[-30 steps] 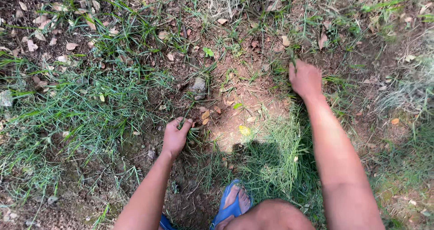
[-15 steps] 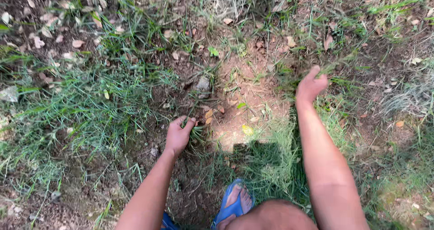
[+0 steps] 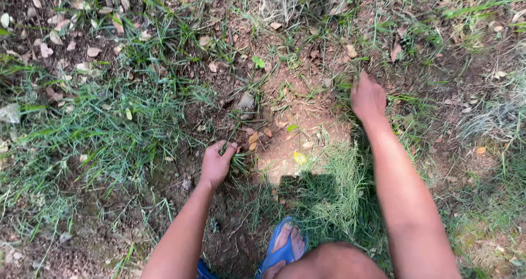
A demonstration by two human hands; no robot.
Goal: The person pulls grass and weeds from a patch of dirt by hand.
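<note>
Down on the ground: bare dirt patch (image 3: 296,131)
Left hand (image 3: 216,164): fisted around a grass tuft (image 3: 241,164), gripping low to pull
Right hand (image 3: 368,99): fingers curled into grass (image 3: 405,106); grip unclear

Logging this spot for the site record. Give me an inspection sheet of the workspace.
Surface: bare reddish soil patch ringed by grass.
Job's things: grass tuft in the left hand; more grass under the right hand.
Clutter: small stone, dry leaves, yellow leaf.
Hands: left hand closed on the tuft; right hand down on the ground, grip hidden.
Cables: nothing seen.
Surroundings: blue sandal on a foot, shadow across the grass.
</note>
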